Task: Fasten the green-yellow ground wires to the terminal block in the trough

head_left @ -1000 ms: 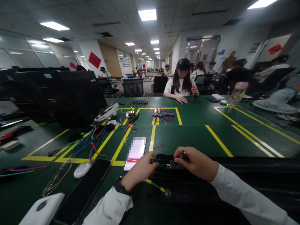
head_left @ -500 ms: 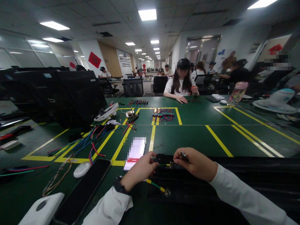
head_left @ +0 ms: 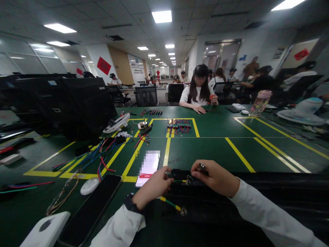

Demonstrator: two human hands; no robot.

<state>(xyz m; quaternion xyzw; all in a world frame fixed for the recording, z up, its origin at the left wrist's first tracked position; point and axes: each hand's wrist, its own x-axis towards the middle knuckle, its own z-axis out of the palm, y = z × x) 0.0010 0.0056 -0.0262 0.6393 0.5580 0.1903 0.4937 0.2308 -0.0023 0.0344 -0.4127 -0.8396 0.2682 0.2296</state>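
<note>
My left hand is closed on a short green-and-yellow wire. One end of the wire runs down to a round metal piece; another stretch points right, to a metal ring-like end just short of my right fingertips. My right hand is closed, with a small shiny metal part showing between thumb and fingers; its exact kind is unclear. Both hands are over a long black piece lying along the near side of the table.
A lit phone lies beyond my left wrist, and a dark phone nearer. To the left are a wire bundle, glasses and black monitors. Small wired boards lie mid-table. A person sits opposite.
My right hand has shifted very slightly, and the metal ring-like end near its fingertips sits a touch differently. My left hand stays in place on the wire.
</note>
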